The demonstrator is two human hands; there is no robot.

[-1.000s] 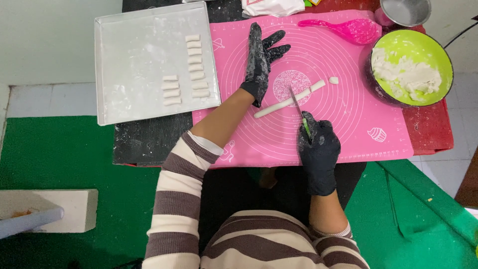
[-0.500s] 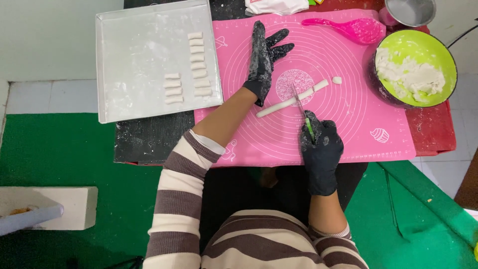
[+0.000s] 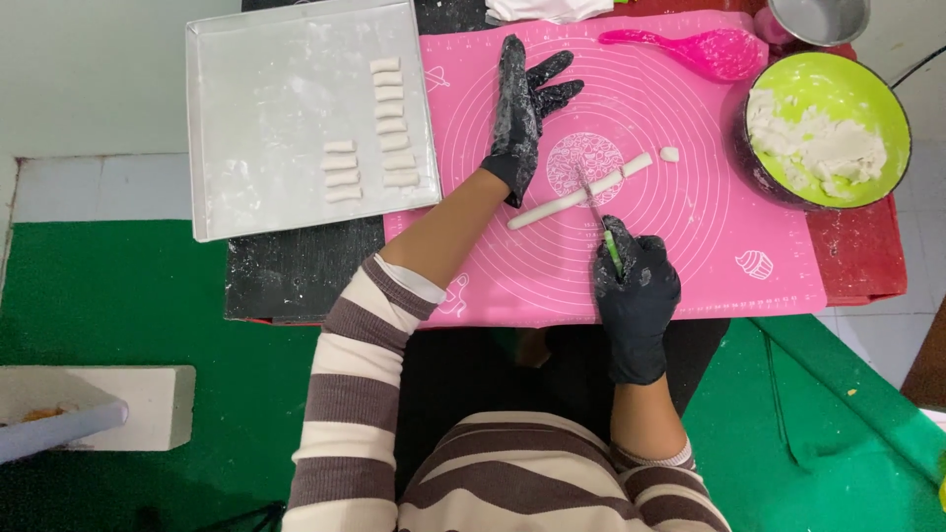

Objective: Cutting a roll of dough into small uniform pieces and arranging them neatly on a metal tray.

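Dough rope mid-mat under knife, right hand gripping it, left hand flat, fingers spread, open mat around.

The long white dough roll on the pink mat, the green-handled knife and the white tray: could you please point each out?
Long white dough roll (image 3: 562,200), head view, on its left half.
Green-handled knife (image 3: 613,250), head view, on the green handle.
White tray (image 3: 266,108), head view, on its bare floured floor.

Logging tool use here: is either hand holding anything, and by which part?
The right hand holds a knife by its green handle; the left hand holds nothing.
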